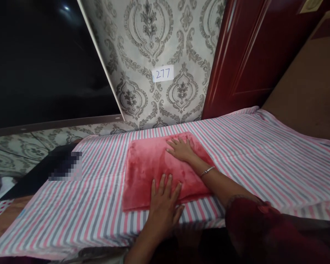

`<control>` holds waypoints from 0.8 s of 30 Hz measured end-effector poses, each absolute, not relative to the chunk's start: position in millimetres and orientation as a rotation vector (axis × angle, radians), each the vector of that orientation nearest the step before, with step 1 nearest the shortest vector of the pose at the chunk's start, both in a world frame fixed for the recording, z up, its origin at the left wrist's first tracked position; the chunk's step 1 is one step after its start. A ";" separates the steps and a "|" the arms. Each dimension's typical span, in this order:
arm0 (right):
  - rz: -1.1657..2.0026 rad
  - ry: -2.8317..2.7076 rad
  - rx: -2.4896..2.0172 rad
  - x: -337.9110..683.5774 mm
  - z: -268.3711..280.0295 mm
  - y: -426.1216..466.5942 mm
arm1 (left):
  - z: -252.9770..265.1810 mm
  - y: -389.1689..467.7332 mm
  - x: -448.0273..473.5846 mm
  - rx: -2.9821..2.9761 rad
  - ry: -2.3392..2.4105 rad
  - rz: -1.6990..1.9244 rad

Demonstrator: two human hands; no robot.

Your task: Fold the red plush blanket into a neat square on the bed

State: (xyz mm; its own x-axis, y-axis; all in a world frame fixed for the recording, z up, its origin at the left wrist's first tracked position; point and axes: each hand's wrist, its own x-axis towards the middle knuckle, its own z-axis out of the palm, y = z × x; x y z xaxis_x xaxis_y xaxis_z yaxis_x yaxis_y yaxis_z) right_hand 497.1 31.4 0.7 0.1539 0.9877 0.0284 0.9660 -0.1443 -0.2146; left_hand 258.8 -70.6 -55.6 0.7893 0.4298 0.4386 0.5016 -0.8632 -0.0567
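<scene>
A pinkish-red plush blanket point(143, 172), folded into a flat rectangle, lies on a striped cloth point(99, 198) in pink, grey and white. My left hand point(165, 201) rests with spread fingers on the blanket's near edge, the thumb off to the right. Farther back, near the blanket's upper right corner, my right hand point(180, 149) lies flat with its fingers apart. Both palms face down and neither hand grips anything. A thin silver bangle point(207, 171) circles my right wrist.
A large dark screen point(44, 62) stands at the back left. Behind the cloth is a patterned wall point(148, 47) with a paper label point(163, 73) reading 277. A dark red door point(244, 55) is at the right. A black flat thing point(33, 172), partly blurred out, lies at the left.
</scene>
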 end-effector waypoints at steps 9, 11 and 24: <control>0.098 -1.882 -2.223 496.5 -4.7 26.3 | -58.5 -71.1 259.6 -2.855 -0.766 -0.636; 0.137 -1.882 -2.227 496.8 1.4 26.5 | -53.8 -70.4 258.1 -2.907 -0.773 -0.610; 0.090 -2.300 -1.393 439.3 -15.9 -53.7 | 36.6 36.3 280.1 -3.366 -0.913 -0.247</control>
